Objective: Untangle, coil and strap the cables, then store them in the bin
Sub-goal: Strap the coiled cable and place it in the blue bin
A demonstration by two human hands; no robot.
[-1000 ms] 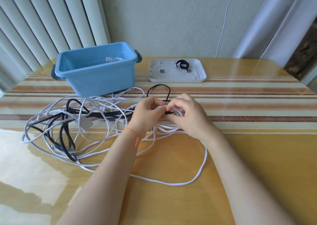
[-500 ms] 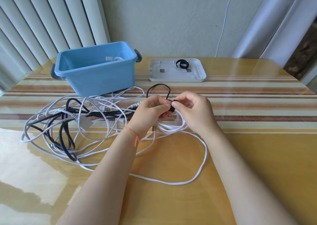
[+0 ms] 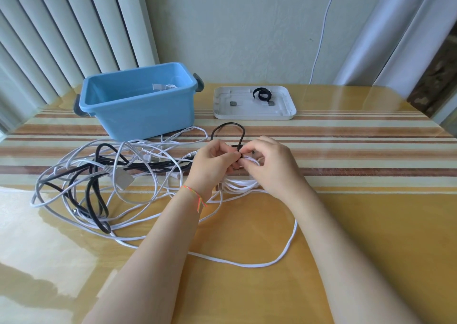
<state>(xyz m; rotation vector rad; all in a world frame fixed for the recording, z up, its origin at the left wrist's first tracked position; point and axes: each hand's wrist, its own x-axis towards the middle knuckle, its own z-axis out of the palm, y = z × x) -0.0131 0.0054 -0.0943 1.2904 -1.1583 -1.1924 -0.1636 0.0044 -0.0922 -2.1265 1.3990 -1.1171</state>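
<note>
Both hands meet at a white cable coil (image 3: pixel 243 184): a black strap (image 3: pixel 238 156) is pinched by the left hand (image 3: pixel 212 164) and right hand (image 3: pixel 268 165) fingers.

Mid-table (image 3: pixel 346 224), both hands meet over a white coil (image 3: pixel 241 184): the left hand (image 3: pixel 212 165) and right hand (image 3: pixel 269 165) pinch a black strap (image 3: pixel 238 156) on it. A tangle (image 3: pixel 99 175) (white and black cables) lies toward the left edge, the blue bin (image 3: pixel 141 111) behind it, a white lid (image 3: pixel 254 111) near the far edge.
</note>
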